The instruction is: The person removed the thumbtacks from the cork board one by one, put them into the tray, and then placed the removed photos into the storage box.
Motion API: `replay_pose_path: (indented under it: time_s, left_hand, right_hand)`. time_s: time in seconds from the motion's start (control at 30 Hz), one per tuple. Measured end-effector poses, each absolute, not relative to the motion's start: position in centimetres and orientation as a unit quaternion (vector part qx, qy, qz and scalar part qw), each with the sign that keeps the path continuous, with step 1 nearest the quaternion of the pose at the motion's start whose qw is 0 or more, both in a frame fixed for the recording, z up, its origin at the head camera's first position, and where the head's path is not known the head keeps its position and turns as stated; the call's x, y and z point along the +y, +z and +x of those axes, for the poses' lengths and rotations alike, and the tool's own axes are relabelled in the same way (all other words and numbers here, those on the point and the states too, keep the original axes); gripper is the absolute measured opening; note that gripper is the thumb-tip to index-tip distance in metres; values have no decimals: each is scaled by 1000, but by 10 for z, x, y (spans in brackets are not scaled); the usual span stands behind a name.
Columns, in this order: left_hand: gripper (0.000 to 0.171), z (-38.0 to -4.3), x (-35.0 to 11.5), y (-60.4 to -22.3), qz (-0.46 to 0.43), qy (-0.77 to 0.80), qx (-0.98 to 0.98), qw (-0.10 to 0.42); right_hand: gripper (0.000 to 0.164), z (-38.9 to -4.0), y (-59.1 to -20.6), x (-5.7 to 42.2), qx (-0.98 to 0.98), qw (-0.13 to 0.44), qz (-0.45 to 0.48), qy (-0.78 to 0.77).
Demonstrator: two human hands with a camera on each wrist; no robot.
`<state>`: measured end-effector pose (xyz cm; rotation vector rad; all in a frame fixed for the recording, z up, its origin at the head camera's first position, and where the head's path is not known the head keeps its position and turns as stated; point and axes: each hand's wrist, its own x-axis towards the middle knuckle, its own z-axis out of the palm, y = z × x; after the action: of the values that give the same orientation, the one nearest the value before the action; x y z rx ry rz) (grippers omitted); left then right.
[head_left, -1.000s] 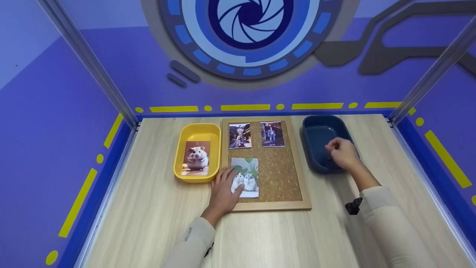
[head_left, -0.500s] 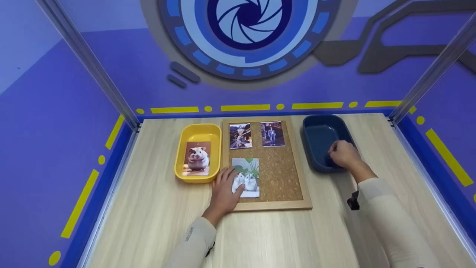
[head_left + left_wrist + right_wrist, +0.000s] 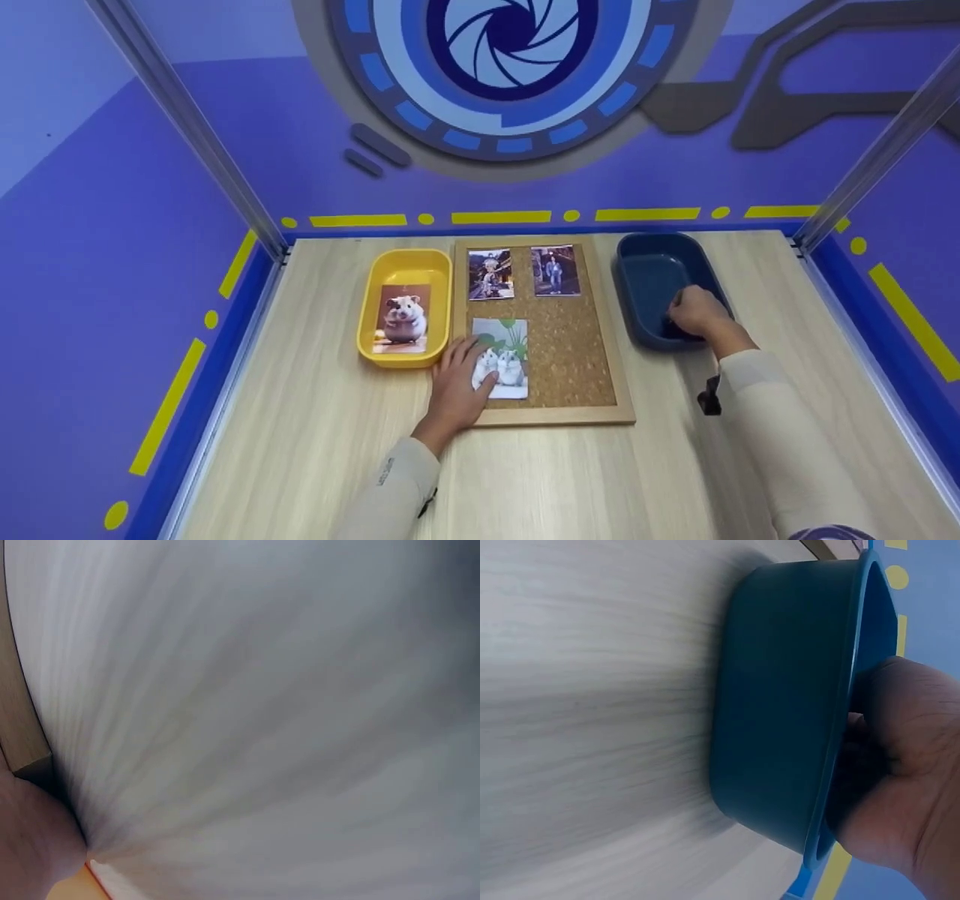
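My left hand [image 3: 456, 390] rests on the left edge of a wood-framed cork board [image 3: 574, 356], fingers extended, the thumb touching a photo of two white hamsters [image 3: 511, 369]. Part of this hand [image 3: 37, 840] shows beside the board's wooden frame [image 3: 19, 701] in the left wrist view. My right hand [image 3: 699, 311] reaches inside a dark blue tray [image 3: 651, 274] at the right. Its fingers look bent down toward the tray floor. In the right wrist view the tray wall [image 3: 784, 701] and shadow hide the fingertips of the hand [image 3: 911, 772], so anything between them cannot be made out.
Two portrait photos [image 3: 491, 274] lie side by side at the top of the board. Left of it stands a yellow tray [image 3: 409, 259] with a single-hamster photo [image 3: 401, 319] inside. Purple-blue panels [image 3: 247, 135] with metal posts wall in the wooden tabletop [image 3: 562, 480].
My right hand has gone lower into the blue tray, its fingertips dropping out of sight. The left hand stays in place on the board and photo. The head view has shifted slightly.
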<state>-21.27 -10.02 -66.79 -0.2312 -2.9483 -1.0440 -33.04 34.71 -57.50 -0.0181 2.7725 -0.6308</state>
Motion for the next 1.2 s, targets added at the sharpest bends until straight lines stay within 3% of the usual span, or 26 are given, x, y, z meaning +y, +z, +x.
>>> replay_pose_path:
  time_s: [0.5,0.63,0.83,1.2]
  left_hand:
    - [55,-212,-100,-666,-79,-334,-939,11]
    - [56,-212,-100,-667,-75,-329,-941,4]
    - [56,-212,-100,-668,-75,-333,-940,4]
    - [56,-213,-102,-669,-75,-325,-943,-1]
  right_hand:
    - [29,-326,-577,350,965,150,-11,-214]
    - [21,-324,-578,352,967,129,-8,-220]
    - [34,-324,-571,348,965,95,-18,-243]
    - [30,-315,-552,314,956,8,-45,-290]
